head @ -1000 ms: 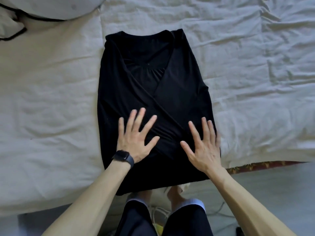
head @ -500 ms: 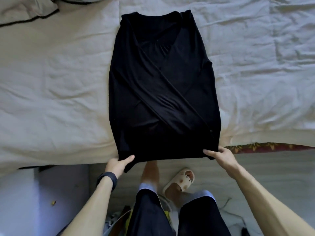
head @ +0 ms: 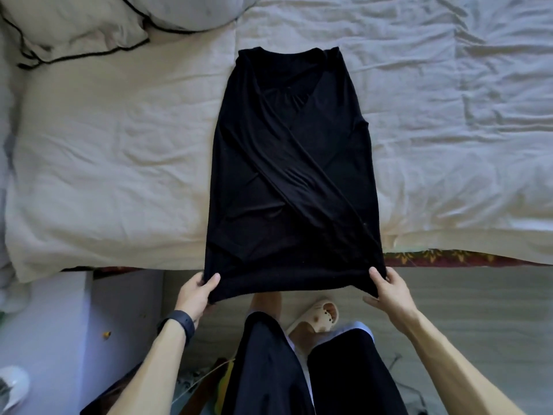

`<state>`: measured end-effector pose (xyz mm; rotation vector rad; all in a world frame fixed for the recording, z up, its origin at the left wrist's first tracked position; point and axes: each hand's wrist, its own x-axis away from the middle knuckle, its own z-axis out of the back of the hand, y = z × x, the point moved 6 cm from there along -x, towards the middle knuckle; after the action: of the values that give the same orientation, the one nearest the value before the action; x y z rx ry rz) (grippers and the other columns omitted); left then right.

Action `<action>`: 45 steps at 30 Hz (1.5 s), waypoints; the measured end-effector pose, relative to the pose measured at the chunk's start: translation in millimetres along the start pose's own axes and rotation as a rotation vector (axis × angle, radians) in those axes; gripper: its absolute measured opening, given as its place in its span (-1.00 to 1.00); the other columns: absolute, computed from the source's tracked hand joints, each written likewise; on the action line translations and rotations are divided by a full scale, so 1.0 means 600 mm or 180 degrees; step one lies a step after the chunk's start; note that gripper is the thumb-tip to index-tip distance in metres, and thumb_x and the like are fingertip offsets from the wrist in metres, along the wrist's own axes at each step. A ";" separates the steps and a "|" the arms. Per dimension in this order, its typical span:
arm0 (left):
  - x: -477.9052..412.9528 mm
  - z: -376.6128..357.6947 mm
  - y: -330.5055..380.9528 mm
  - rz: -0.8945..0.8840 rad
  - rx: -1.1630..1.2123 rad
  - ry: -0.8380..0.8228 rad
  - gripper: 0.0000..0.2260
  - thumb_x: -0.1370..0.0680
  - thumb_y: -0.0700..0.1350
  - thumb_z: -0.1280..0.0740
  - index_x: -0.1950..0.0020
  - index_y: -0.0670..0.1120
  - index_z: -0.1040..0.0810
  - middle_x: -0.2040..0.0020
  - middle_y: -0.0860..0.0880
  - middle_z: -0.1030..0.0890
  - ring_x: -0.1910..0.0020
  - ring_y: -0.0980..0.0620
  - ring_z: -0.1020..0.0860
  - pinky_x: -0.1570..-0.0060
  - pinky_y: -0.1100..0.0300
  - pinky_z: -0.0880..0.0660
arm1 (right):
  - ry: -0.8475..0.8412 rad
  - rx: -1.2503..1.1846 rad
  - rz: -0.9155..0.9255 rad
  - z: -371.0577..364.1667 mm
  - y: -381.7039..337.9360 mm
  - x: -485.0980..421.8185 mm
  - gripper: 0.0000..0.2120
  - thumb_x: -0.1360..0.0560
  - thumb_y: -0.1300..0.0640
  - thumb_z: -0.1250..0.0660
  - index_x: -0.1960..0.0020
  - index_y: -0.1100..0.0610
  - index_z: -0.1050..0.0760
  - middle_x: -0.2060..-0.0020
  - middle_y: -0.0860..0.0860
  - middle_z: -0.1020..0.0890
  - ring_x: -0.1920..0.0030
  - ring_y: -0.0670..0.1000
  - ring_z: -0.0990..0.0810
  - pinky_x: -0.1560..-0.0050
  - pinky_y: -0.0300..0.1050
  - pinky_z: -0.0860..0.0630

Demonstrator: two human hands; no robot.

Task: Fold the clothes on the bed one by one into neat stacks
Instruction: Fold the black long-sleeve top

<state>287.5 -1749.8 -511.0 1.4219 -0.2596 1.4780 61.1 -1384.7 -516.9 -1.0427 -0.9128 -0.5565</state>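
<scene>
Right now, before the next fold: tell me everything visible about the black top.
The black top is a thin, smooth, slightly shiny garment lying flat on the bed, with its neckline away from the person. Its sides are folded inward and both long sleeves cross diagonally over the front, giving it a long, narrow shape. The hem end overhangs the bed's near edge. The left hand pinches the hem's left corner and the right hand pinches its right corner.

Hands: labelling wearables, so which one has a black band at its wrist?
The left hand, pinching the black top, has the black wristband; the right hand has a bare wrist.
</scene>
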 end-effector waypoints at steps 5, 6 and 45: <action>0.030 0.009 0.041 -0.0200 -0.0282 0.0331 -0.92 -0.65 -0.08 -0.32 -0.11 -0.04 -0.57 -0.09 -0.10 -0.66 0.03 -0.13 -0.63 0.27 0.07 -0.52 | 0.0449 -0.0265 0.0183 0.008 -0.035 0.040 -0.84 -0.67 0.06 -0.28 -0.13 0.15 -0.50 -0.01 0.05 -0.62 0.02 0.01 -0.62 0.20 -0.09 -0.57; 0.035 0.012 0.051 -0.0198 -0.0158 0.0355 -0.90 -0.65 -0.09 -0.33 -0.12 -0.08 -0.58 -0.10 -0.12 -0.66 0.05 -0.13 -0.62 0.25 0.06 -0.52 | 0.0475 -0.0327 0.0181 0.009 -0.044 0.046 -0.84 -0.67 0.06 -0.29 -0.11 0.16 -0.52 -0.01 0.06 -0.63 0.04 0.02 -0.62 0.21 -0.09 -0.56; -0.434 -0.175 0.794 -0.1267 -0.1174 0.0565 -0.61 -0.50 0.09 -0.46 -0.26 -0.03 -0.54 -0.14 0.04 -0.57 -0.08 0.04 -0.56 -0.08 0.22 -0.42 | 0.0800 0.1196 0.1081 -0.114 -0.763 -0.456 -0.36 -0.44 -0.21 -0.48 -0.40 0.04 -0.43 -0.12 -0.04 -0.59 -0.18 0.03 -0.58 -0.29 0.06 -0.52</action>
<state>-195.4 -2018.8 -533.0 0.9725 -0.1199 1.1480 -408.4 -1645.9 -540.9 -0.7434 -0.5721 -0.2120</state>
